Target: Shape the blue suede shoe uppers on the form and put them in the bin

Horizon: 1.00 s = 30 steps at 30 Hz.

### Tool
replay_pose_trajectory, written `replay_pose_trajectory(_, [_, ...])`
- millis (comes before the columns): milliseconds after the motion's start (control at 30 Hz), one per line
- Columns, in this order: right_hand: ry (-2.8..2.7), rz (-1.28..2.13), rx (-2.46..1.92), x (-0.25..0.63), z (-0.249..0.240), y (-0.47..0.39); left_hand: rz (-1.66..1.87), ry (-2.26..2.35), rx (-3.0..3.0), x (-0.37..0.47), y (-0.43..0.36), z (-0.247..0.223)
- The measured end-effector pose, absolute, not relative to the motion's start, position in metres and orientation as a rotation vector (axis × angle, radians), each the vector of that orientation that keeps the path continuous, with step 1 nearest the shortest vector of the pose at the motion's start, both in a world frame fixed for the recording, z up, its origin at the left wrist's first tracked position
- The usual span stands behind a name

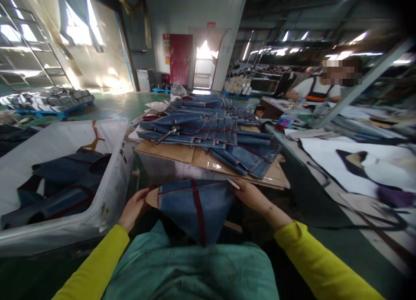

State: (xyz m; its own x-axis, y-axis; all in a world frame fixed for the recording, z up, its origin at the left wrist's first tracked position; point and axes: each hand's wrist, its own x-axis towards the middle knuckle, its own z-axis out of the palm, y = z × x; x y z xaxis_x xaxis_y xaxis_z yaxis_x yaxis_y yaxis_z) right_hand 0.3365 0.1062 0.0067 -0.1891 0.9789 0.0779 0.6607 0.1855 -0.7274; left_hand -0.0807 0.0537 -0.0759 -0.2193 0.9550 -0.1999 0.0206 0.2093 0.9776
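Observation:
Above my lap, a blue piece of fabric (175, 209) with a dark red stripe hangs stretched between my hands. At its left end, my left hand (134, 208) is closed on the edge beside a tan tip (152, 198). The upper right corner is gripped by my right hand (251, 198). A small white thing (233, 185) shows at the right fingers; I cannot make out what it is. Just beyond, blue fabric pieces (201, 122) with similar red stripes lie piled on a cardboard-topped stand (165, 152). A scissors-like metal tool (165, 135) rests on the pile.
To the left stands a white bin (112, 131) holding more blue fabric (69, 172). On the right, a table (302, 166) carries white and dark pieces. A person (313, 90) is behind it. Bundles on a blue pallet (65, 111) lie at the far left.

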Motion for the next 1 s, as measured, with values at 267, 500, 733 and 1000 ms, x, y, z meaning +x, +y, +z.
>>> replay_pose_trajectory(267, [-1.582, 0.750, -1.629, 0.325, -0.064, 0.067, 1.078, 1.362, 2.025, 0.000, 0.058, 0.004])
replay_pose_trajectory(500, [-1.650, 0.502, -1.538, 0.323, -0.072, 0.024, 0.696, 1.255, 2.577, 0.115, 0.055, 0.013])
replay_pose_trajectory(733, [-1.697, 0.483, -1.548, 0.323, -0.083, 0.017, 0.524, 1.376, 2.793, 0.135, 0.055, -0.011])
replay_pose_trajectory(1000, [-1.695, 0.549, -1.540, 0.323, -0.084, 0.015, 0.515, 1.438, 2.781, 0.138, 0.049, -0.005])
